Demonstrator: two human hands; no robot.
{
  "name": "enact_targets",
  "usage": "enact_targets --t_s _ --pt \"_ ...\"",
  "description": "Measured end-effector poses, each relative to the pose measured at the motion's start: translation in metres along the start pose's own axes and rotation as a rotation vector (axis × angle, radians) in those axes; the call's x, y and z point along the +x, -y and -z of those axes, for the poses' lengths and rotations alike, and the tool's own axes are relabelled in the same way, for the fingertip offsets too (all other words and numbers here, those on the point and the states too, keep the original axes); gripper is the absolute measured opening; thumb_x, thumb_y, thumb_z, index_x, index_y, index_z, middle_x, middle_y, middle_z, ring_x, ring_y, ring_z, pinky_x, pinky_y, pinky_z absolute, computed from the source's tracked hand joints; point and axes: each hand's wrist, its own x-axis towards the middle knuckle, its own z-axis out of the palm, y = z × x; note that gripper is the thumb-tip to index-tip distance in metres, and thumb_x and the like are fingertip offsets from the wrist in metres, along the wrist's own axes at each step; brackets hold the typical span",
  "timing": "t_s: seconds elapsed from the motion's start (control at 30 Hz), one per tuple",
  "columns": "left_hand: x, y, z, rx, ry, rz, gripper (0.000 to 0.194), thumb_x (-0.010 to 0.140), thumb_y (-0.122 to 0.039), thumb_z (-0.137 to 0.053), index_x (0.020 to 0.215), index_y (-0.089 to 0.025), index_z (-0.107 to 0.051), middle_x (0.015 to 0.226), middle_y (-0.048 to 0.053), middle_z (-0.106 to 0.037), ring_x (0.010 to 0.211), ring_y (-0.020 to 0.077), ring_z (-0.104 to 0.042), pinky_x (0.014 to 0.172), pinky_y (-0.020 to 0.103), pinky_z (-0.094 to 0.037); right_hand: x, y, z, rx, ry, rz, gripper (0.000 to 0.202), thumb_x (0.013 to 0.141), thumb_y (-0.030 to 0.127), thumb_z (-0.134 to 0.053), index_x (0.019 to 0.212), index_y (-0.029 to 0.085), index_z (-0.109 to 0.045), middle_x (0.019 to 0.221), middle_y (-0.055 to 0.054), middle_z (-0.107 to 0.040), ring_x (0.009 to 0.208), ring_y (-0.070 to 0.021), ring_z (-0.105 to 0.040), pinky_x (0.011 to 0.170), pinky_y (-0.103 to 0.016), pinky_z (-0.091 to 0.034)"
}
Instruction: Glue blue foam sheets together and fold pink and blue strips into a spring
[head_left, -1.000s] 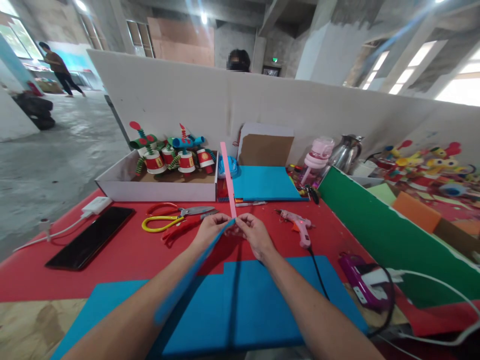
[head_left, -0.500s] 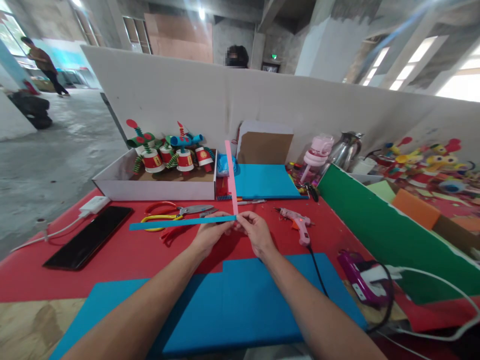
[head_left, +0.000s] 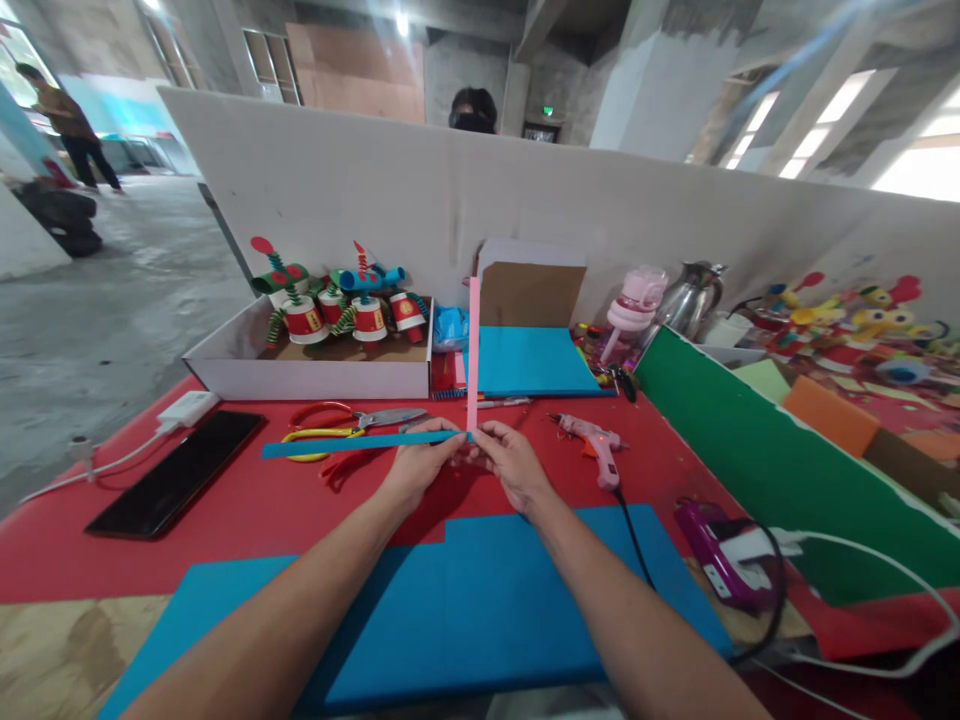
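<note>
Two paper strips meet at a corner between my hands. The blue paper strip (head_left: 352,441) runs out to the left, and the pink paper strip (head_left: 473,350) points away from me, nearly at a right angle to it. My left hand (head_left: 424,462) pinches the blue strip near the joined end. At the corner itself, my right hand (head_left: 514,462) has thumb and fingers closed on the strips' ends. Fingers cover part of the joint. Beyond the left hand lie scissors with red and yellow handles (head_left: 322,435). A pink hot glue gun (head_left: 596,445) rests right of my right hand.
A black phone (head_left: 176,475) lies at left, near a white box (head_left: 315,380) of paper-cup figures. Blue sheets (head_left: 450,620) cover the near edge. A green board (head_left: 780,470) and purple power strip (head_left: 724,555) stand at right. A white partition (head_left: 337,190) closes the back.
The pink strip has swung from leaning left to nearly straight away from me. My hands have barely shifted. The person at far left has moved slightly left.
</note>
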Motion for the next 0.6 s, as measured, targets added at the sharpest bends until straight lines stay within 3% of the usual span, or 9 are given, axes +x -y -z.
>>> enact_targets --t_s 0.13,0.6 --pt "-0.0010 -0.0018 -0.0012 0.017 -0.008 0.010 0.025 0.063 -0.039 -0.071 0.064 -0.018 -0.059 0.056 -0.002 -0.060 0.052 0.0113 -0.052 0.053 0.023 -0.042 -0.0007 0.0005 0.0007 -0.020 0.061 -0.012 0.036 0.056 0.047 -0.079 0.071 0.018 -0.065 0.057 0.005 -0.058 0.054 -0.0106 -0.059 0.067 -0.028 -0.052" --pt "-0.0041 -0.0056 -0.0014 0.047 -0.003 -0.005 0.027 0.067 -0.040 -0.069 0.060 -0.018 -0.056 0.055 -0.003 -0.055 0.053 0.0109 -0.050 0.054 0.023 -0.041 -0.0022 0.0010 0.0015 0.062 0.040 -0.033 0.041 0.049 0.045 -0.084 0.073 0.017 -0.066 0.060 0.002 -0.063 0.058 -0.0143 -0.065 0.073 -0.036 -0.058"
